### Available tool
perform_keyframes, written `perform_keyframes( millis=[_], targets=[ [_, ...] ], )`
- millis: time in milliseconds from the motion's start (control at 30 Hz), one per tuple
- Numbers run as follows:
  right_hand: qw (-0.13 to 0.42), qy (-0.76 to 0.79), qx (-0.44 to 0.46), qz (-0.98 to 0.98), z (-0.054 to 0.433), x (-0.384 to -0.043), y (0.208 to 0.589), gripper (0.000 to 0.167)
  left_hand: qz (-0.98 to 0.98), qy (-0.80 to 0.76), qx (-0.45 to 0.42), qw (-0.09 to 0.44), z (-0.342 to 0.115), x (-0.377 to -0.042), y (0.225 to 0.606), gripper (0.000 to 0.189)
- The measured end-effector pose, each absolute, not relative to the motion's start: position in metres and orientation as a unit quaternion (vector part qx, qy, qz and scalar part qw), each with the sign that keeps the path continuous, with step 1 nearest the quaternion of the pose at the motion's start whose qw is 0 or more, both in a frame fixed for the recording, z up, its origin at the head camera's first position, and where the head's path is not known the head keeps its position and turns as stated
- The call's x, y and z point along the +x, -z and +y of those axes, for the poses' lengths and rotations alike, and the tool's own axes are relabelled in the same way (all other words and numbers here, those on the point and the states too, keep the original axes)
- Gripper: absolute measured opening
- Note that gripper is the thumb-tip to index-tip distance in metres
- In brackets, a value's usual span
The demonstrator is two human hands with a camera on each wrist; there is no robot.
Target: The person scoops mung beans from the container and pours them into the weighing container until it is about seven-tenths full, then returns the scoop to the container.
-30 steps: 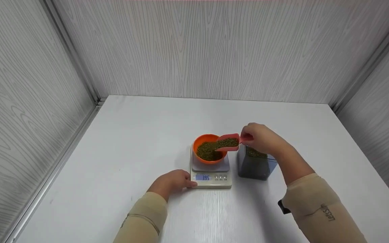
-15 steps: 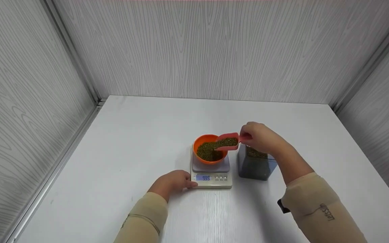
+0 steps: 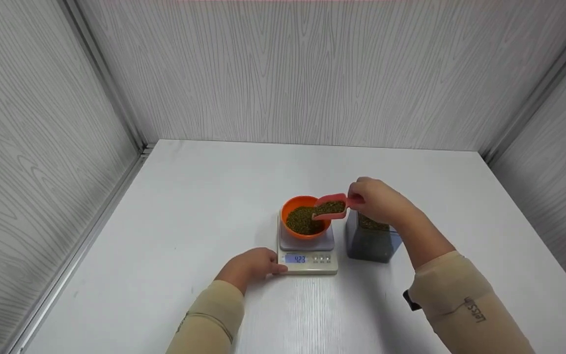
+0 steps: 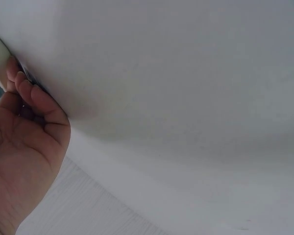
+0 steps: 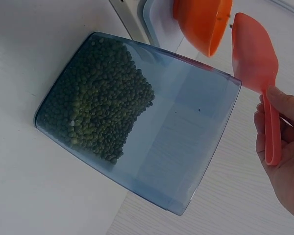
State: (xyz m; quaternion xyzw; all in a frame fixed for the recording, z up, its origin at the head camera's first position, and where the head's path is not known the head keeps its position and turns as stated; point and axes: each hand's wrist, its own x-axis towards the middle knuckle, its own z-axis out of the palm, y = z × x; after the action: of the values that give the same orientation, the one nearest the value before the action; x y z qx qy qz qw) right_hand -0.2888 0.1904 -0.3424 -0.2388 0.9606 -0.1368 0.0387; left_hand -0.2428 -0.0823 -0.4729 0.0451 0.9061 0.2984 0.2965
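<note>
My right hand (image 3: 380, 200) grips the handle of a red plastic scoop (image 5: 255, 54) loaded with green mung beans (image 3: 331, 207). Its lip tilts over the orange bowl (image 3: 291, 232), and a few beans drop through the air in the right wrist view. The bowl, partly filled with the same beans, sits on a white digital kitchen scale (image 3: 307, 268) whose display (image 3: 295, 258) seems to read 423. At the scale's front left corner, my left hand (image 3: 253, 263) holds the edge, thumb on top. Its other fingers (image 4: 41, 100) curl against the side in the left wrist view.
Just right of the scale stands a clear bluish bin (image 3: 369, 248), with more mung beans (image 5: 103, 103) heaped in its bottom, under my right forearm. The white table (image 3: 204, 196) ends at grained wall panels (image 3: 283, 73) at the back and sides.
The scale's reading has climbed from about 395 to 423. My right hand and the scoop have shifted slightly left; my left hand stays where it was.
</note>
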Motion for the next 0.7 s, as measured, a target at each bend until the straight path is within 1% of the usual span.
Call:
perform_keyframes(
  millis=[300,700],
  targets=[
    [0.016,0.126,-0.265,0.956,0.1898,-0.2871,0.3412,0.009,0.913,-0.285,0.066,0.284,-0.0830,-0.2427,0.4732,0.031],
    [0.031,0.130,-0.244,0.961,0.1862,-0.2862,0.3373,0.008,0.913,-0.283,0.073,0.283,-0.0836,-0.2433,0.4731,0.031]
  ],
)
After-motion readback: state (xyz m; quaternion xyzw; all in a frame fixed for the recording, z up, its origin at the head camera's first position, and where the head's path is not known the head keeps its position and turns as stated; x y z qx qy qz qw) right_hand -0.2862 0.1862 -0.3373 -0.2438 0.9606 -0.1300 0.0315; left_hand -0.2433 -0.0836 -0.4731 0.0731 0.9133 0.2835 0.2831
